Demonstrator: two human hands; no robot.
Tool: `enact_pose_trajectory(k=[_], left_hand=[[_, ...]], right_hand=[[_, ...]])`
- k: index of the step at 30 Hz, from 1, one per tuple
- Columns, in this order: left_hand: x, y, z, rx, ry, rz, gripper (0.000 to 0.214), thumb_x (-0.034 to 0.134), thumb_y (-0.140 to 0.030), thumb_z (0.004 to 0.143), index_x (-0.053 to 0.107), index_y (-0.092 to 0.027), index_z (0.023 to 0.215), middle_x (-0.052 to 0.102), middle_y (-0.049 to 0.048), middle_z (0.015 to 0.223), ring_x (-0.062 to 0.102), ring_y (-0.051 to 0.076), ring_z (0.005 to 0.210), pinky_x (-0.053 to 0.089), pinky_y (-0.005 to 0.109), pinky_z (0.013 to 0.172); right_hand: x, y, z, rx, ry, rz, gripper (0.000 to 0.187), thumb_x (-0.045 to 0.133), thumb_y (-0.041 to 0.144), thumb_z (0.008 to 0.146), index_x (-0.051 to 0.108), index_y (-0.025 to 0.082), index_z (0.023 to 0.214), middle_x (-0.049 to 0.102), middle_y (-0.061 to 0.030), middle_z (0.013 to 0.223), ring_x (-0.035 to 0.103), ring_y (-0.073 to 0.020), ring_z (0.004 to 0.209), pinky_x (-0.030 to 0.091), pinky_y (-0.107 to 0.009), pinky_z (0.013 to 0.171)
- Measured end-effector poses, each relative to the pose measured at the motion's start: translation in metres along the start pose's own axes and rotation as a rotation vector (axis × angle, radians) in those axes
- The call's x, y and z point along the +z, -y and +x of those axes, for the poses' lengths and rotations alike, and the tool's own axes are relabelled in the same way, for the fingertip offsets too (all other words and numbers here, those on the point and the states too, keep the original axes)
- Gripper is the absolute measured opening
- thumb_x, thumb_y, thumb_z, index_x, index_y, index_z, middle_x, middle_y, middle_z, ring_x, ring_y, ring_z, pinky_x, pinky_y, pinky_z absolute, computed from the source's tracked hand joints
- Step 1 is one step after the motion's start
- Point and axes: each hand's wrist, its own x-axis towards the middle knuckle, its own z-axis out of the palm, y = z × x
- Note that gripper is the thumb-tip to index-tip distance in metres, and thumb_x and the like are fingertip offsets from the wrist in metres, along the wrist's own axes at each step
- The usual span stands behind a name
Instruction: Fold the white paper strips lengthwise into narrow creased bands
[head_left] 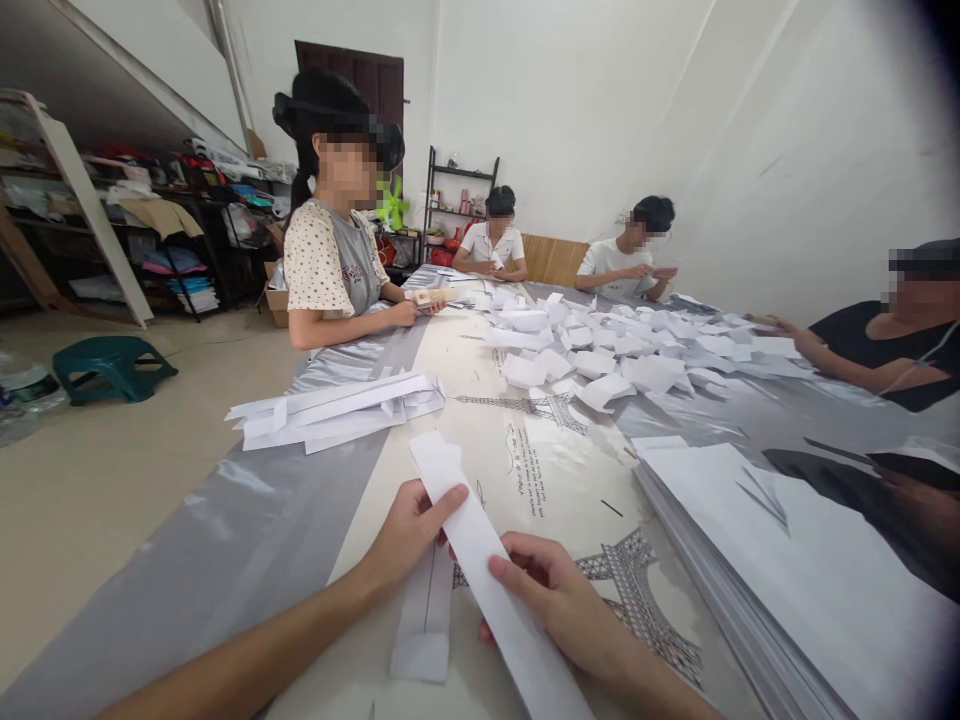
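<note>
A long folded strip of white paper (480, 560) runs from near the table's front edge up towards the middle. My left hand (409, 530) pinches its left edge near the upper end, thumb on top. My right hand (559, 600) grips the strip lower down from the right, fingers curled under it. A second folded strip (424, 625) lies flat on the table beneath my hands. Both hands are closed on the same strip.
A stack of large white sheets (787, 560) lies at the right. Folded strips (337, 410) are piled at the left, and several folded paper pieces (622, 350) cover the table's middle. Other people sit around the table, folding paper. A green stool (112, 365) stands on the floor.
</note>
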Motion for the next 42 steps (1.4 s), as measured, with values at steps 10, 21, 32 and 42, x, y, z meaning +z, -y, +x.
enact_pose_trajectory(k=[10,21,32,42], left_hand=[[-0.007,0.001,0.006,-0.038,-0.019,-0.136,0.039,0.07,-0.052,0.09,0.077,-0.014,0.092,0.073,0.0068,0.084,0.064,0.018,0.074,0.05,0.026,0.07],[-0.008,0.002,0.001,-0.039,0.03,0.029,0.041,0.078,-0.053,0.081,0.077,-0.013,0.091,0.075,0.0093,0.083,0.069,0.023,0.076,0.054,0.031,0.069],[-0.006,0.012,-0.011,-0.041,0.223,0.199,0.037,0.073,-0.054,0.085,0.069,-0.018,0.08,0.071,0.0061,0.077,0.065,0.022,0.074,0.052,0.03,0.067],[-0.043,-0.021,0.026,0.021,0.169,0.152,0.039,0.074,-0.053,0.084,0.076,-0.015,0.082,0.063,0.002,0.069,0.053,0.013,0.062,0.038,0.022,0.058]], right_hand=[[-0.012,0.001,0.004,-0.049,-0.022,-0.221,0.042,0.068,0.058,0.088,0.06,0.018,0.078,0.059,0.0011,0.07,0.059,-0.0143,0.061,0.041,-0.025,0.057],[-0.059,0.013,0.006,-0.258,-0.012,-0.729,0.052,0.059,0.048,0.097,0.03,0.021,0.063,0.028,0.006,0.063,0.025,-0.0108,0.058,0.02,-0.029,0.055],[-0.025,-0.01,0.011,-0.361,-0.064,-0.629,0.056,0.044,0.057,0.103,0.029,0.021,0.063,0.025,0.0052,0.062,0.028,-0.0112,0.06,0.024,-0.028,0.057],[-0.06,0.033,-0.001,-0.288,0.054,-0.789,0.055,0.047,0.053,0.102,0.028,0.021,0.062,0.026,0.0046,0.064,0.023,-0.0109,0.058,0.019,-0.029,0.054]])
